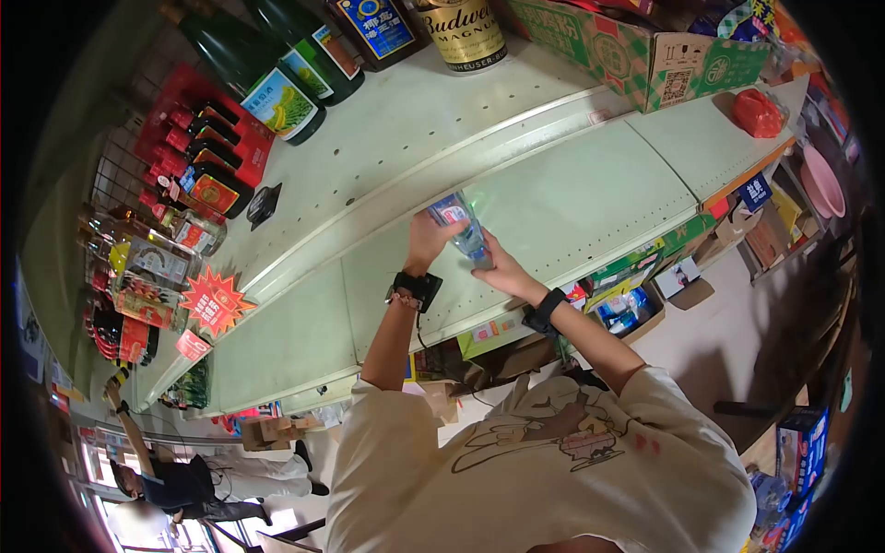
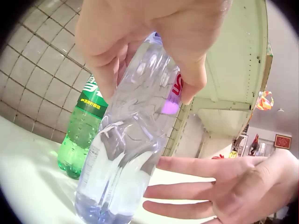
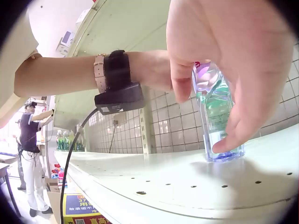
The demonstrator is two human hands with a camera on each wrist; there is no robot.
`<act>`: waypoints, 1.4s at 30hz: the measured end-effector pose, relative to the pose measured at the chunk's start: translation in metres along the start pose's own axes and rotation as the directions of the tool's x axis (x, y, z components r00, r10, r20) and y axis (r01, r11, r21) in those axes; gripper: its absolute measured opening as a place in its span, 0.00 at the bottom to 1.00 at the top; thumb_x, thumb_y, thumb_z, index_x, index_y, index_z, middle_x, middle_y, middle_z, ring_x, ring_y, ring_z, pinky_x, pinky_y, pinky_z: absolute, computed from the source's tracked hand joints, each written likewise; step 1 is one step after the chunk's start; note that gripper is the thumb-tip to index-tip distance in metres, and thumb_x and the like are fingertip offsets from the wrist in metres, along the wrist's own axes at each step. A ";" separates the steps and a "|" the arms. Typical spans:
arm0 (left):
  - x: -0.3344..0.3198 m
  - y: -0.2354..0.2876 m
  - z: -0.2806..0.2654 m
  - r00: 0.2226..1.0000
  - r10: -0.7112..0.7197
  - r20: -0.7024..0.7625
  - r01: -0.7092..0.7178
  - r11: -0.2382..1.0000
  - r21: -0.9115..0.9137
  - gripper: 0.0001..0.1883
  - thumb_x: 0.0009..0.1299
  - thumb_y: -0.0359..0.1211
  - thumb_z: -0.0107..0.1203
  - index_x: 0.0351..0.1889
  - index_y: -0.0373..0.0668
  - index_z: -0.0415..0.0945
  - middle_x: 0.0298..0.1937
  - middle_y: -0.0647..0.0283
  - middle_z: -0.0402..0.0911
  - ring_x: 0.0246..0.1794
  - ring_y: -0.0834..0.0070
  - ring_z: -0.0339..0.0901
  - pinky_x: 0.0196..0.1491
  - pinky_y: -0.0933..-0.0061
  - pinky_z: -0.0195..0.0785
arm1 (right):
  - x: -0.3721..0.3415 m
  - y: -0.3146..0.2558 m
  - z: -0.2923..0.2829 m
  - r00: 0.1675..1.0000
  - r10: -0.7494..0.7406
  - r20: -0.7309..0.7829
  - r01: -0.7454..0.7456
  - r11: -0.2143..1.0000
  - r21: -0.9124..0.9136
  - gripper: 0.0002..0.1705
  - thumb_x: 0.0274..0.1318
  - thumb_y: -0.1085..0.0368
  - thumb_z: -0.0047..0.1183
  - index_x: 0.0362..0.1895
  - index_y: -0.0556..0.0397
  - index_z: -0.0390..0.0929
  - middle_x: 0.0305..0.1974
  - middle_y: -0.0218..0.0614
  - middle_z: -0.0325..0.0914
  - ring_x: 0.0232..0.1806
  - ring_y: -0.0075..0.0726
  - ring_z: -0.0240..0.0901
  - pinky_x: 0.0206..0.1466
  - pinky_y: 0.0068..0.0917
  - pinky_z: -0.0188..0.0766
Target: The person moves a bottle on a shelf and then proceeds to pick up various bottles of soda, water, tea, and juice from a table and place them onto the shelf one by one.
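A clear bottle with a blue-purple tint (image 1: 467, 238) (image 2: 128, 140) (image 3: 209, 135) is low over the white shelf, its base at or close to the surface. My left hand (image 1: 430, 243) (image 2: 154, 32) grips its upper part between thumb and fingers. Beside its lower part, my right hand (image 1: 505, 273) (image 2: 243, 189) (image 3: 233, 60) has its fingers extended, fingertips at the bottle's side. Behind the bottle, in the left wrist view, a green bottle (image 2: 83, 135) stands by the tiled wall.
Dark wine bottles (image 1: 293, 106), a Budweiser container (image 1: 461, 35) and a green carton (image 1: 636, 55) stand on the upper shelf. A red starburst sign (image 1: 215, 301) is on its edge at the left. Another person (image 1: 184, 484) (image 3: 30, 140) stands further off. A cable (image 3: 70, 154) hangs from the left wrist.
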State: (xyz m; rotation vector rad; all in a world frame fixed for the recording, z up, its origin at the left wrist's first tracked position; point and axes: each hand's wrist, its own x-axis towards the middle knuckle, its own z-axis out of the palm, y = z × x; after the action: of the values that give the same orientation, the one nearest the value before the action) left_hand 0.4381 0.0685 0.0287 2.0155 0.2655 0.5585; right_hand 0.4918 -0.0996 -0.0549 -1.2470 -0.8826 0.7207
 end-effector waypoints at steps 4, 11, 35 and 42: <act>0.003 0.000 0.003 1.000 -0.001 0.016 0.002 0.998 -0.068 0.22 0.54 0.28 0.69 0.46 0.32 0.74 0.38 0.60 0.81 0.37 0.74 0.79 0.43 0.74 0.74 | 0.001 0.005 0.004 0.999 -0.034 -0.024 0.035 0.998 0.046 0.52 0.52 0.72 0.56 0.75 0.56 0.37 0.70 0.50 0.51 0.72 0.45 0.51 0.73 0.35 0.50; -0.036 -0.002 0.009 0.990 -0.144 -0.006 0.141 0.977 -0.162 0.37 0.60 0.29 0.66 0.65 0.35 0.58 0.58 0.52 0.72 0.55 0.70 0.73 0.54 0.71 0.69 | -0.027 0.000 -0.005 0.987 0.105 -0.123 -0.093 0.991 0.099 0.48 0.53 0.70 0.57 0.74 0.55 0.42 0.66 0.50 0.58 0.65 0.45 0.62 0.66 0.37 0.62; -0.291 0.056 0.213 0.163 0.076 0.984 0.428 0.893 -0.140 0.21 0.70 0.32 0.57 0.60 0.36 0.68 0.55 0.56 0.76 0.55 0.73 0.74 0.58 0.72 0.66 | -0.422 -0.029 0.037 0.363 0.186 -0.913 -0.110 0.982 0.157 0.18 0.63 0.66 0.49 0.57 0.50 0.70 0.41 0.28 0.77 0.41 0.20 0.72 0.41 0.19 0.69; -0.349 0.106 0.250 -0.150 0.128 0.980 0.347 0.935 -0.069 0.19 0.70 0.30 0.56 0.58 0.36 0.70 0.53 0.58 0.77 0.55 0.75 0.74 0.59 0.74 0.66 | -0.517 -0.036 0.088 -0.061 0.122 -0.991 -0.104 0.986 0.127 0.17 0.61 0.64 0.52 0.55 0.52 0.72 0.39 0.33 0.79 0.42 0.23 0.74 0.46 0.23 0.70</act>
State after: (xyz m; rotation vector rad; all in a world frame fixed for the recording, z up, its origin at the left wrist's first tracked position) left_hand 0.2527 -0.3190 -0.0764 1.4515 -0.6335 -1.1994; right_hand 0.1612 -0.5059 -0.0978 -1.4110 0.5761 -0.2742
